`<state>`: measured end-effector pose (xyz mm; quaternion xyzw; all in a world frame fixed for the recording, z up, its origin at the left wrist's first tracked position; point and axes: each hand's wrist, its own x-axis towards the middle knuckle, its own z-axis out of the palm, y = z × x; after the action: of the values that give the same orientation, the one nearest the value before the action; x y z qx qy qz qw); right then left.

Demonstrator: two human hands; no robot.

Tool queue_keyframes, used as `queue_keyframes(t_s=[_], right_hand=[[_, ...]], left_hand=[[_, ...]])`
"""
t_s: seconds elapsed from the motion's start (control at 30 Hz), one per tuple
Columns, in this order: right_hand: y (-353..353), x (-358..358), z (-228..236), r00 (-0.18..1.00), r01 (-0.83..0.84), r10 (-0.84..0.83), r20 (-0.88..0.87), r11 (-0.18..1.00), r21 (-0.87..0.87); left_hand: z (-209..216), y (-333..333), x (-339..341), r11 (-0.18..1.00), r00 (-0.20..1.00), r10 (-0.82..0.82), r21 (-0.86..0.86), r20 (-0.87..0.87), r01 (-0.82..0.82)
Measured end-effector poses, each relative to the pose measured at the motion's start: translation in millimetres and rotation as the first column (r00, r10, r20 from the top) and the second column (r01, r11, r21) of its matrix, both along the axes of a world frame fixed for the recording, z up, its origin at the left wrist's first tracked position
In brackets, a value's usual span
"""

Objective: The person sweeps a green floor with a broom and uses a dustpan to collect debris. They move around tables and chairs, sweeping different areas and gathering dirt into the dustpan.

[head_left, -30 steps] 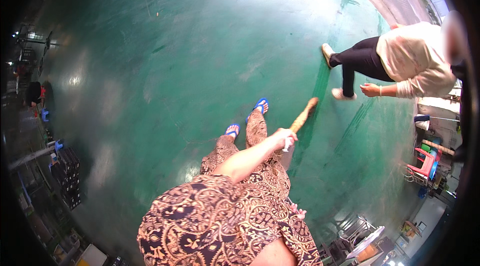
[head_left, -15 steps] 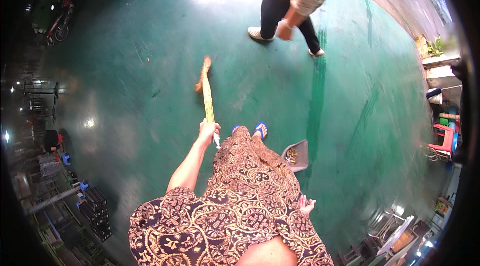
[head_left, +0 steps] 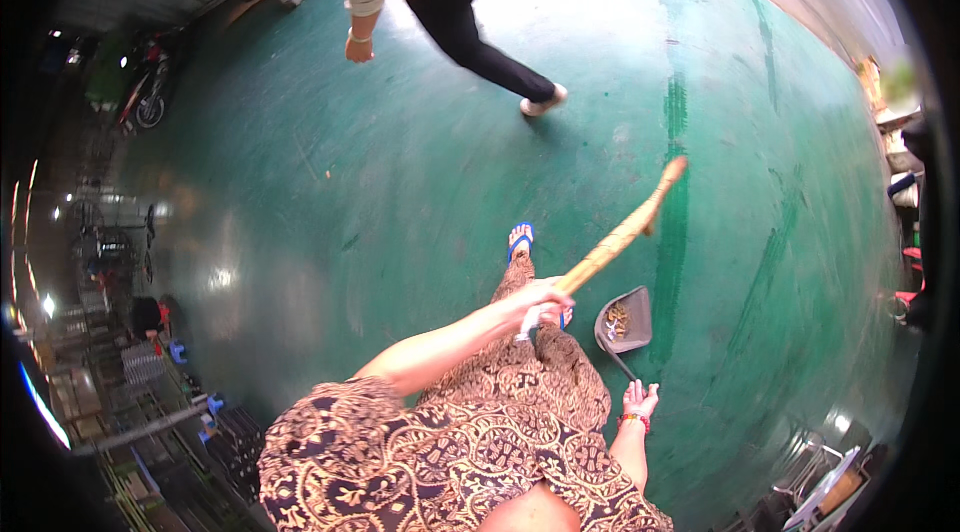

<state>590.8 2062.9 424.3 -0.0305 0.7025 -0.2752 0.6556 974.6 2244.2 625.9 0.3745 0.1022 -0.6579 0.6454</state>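
My left hand [head_left: 545, 300] is closed round the pale handle of a broom [head_left: 610, 247], which reaches out to the far right across my body. Its brown head hangs over the green floor and is blurred at the tip. My right hand [head_left: 638, 402], with a beaded bracelet at the wrist, is at the upper end of the dark handle of a grey dustpan [head_left: 630, 317]. Some fingers show stretched, but the handle runs into the hand and appears held there. Inside the pan lie small brown and pale scraps. Whether the pan touches the floor I cannot tell.
Another person [head_left: 460, 17] in dark trousers walks ahead of me. A bicycle [head_left: 150, 102] stands at the far left, with racks and dark stacked parts [head_left: 240, 442] nearer. Metal-framed furniture [head_left: 825, 482] stands at the lower right. A dark streak [head_left: 677, 112] marks the green floor.
My left hand has swung the broom from the left across to the right. My right hand shows more fully beside the dustpan handle. The other person has moved leftward, and my feet have stepped.
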Motion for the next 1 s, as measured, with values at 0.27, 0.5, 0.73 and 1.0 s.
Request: queue_keyframes(t_s=[0.27,0.5,0.73,1.0], right_hand=[[20.9,59.9,89.6,0.997,-0.047,0.048,-0.053,0.999,0.003],[80.2,103.8,180.6,1.0,-0.011,0.01,-0.015,0.994,-0.109],[111.1,80.5,212.5,0.999,-0.04,0.036,-0.03,0.99,-0.134],[207.3,65.3,280.0,0.992,-0.056,0.031,-0.121,0.977,-0.206]], left_hand=[[-15.0,-153.3,43.0,0.987,0.996,-0.088,0.134,0.009,0.086],[38.7,105.8,125.1,0.965,0.968,0.249,-0.095,0.025,-0.246],[116.9,342.4,59.9,0.71,0.789,0.607,0.385,0.091,-0.59],[208.2,457.8,18.3,0.575,0.637,0.735,0.283,0.235,-0.768]])
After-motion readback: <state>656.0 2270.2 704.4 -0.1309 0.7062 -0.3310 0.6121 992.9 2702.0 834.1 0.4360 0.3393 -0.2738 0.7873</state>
